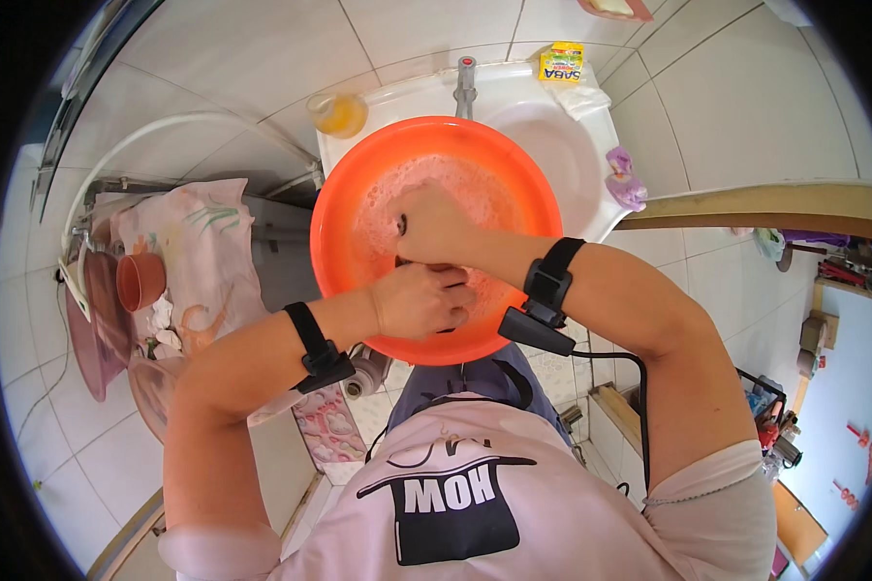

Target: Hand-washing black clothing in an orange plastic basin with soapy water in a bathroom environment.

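Observation:
An orange plastic basin (327,240) holds foamy, soapy water (479,192) and rests over the front of a white washbasin (599,138). Inside it, my right hand (436,221) is curled into a fist, knuckles towards the foam. My left hand (421,301) bends just below, close against the right one, near the basin's front side. Small dark patches of a dark item (403,260), which looks like wet cloth, show between and under the fingers of both hands. Most of it is hidden by the hands.
Behind the basin stands a metal tap (466,87). A yellow packet (562,62), a purple wrapper (626,180) and a jug with yellow liquid (338,115) sit on the washbasin's rim. At left, a cloth-covered surface (218,254) carries a brown cup (141,282).

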`<state>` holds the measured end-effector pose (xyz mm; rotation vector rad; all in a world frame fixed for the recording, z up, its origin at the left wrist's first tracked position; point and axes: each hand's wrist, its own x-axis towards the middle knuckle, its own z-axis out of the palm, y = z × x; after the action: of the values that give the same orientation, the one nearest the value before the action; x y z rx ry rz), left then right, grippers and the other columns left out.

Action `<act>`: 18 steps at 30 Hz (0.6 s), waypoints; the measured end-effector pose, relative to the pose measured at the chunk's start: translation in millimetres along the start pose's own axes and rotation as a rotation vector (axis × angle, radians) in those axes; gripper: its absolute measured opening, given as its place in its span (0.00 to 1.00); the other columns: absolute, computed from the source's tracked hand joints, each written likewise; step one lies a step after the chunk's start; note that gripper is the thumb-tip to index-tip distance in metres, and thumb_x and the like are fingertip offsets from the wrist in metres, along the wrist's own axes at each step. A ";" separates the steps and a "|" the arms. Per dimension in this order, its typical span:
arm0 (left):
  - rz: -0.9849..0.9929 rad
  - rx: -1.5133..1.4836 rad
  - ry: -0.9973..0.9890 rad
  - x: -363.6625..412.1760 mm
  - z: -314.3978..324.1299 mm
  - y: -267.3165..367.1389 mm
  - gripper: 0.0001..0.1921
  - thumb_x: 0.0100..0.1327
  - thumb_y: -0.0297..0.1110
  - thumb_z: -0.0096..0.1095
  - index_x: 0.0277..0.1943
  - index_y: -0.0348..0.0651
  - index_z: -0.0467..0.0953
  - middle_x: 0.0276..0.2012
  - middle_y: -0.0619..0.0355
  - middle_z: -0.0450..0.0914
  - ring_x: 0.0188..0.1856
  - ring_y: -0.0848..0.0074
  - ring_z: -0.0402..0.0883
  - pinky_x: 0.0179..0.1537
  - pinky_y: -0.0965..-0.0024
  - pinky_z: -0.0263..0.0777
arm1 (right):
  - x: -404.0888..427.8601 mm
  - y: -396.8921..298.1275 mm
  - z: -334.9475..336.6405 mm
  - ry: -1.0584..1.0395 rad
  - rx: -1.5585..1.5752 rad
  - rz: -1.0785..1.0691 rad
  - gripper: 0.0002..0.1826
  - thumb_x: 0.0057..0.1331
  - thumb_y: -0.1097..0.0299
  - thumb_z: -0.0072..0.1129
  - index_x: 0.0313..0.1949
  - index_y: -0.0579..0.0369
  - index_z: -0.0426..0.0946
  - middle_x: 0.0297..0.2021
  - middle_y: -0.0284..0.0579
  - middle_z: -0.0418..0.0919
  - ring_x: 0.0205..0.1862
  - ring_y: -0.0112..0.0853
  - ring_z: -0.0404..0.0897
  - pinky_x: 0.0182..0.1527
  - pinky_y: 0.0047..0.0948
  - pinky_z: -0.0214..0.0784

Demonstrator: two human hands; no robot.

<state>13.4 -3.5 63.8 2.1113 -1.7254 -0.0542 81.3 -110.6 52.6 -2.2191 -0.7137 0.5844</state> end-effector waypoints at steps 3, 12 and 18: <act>-0.014 -0.049 0.118 -3.3 -20.2 -8.8 0.09 0.38 0.31 0.61 0.27 0.44 0.75 0.34 0.57 0.72 0.43 0.67 0.73 0.42 0.67 0.71 | -8.5 14.0 -14.2 0.155 0.122 0.061 0.13 0.45 0.68 0.62 0.33 0.55 0.75 0.31 0.44 0.76 0.39 0.39 0.73 0.41 0.35 0.69; -0.804 -0.722 0.850 -23.0 -11.1 -20.3 0.13 0.44 0.20 0.65 0.35 0.40 0.74 0.38 0.57 0.73 0.42 0.71 0.74 0.47 0.70 0.68 | -53.7 51.7 -22.0 0.032 1.511 0.495 0.12 0.59 0.65 0.59 0.39 0.58 0.75 0.35 0.41 0.78 0.38 0.29 0.78 0.43 0.29 0.71; -1.160 -1.019 1.502 -11.1 3.4 -21.8 0.10 0.52 0.24 0.67 0.36 0.39 0.72 0.35 0.58 0.77 0.40 0.76 0.76 0.46 0.72 0.70 | -56.8 44.3 -28.6 0.498 1.549 0.452 0.10 0.60 0.64 0.58 0.36 0.58 0.74 0.33 0.41 0.77 0.35 0.29 0.78 0.40 0.30 0.72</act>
<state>30.1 9.3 50.9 1.2494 0.4318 0.2169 69.9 -187.1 48.5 -0.9075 0.4717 0.4701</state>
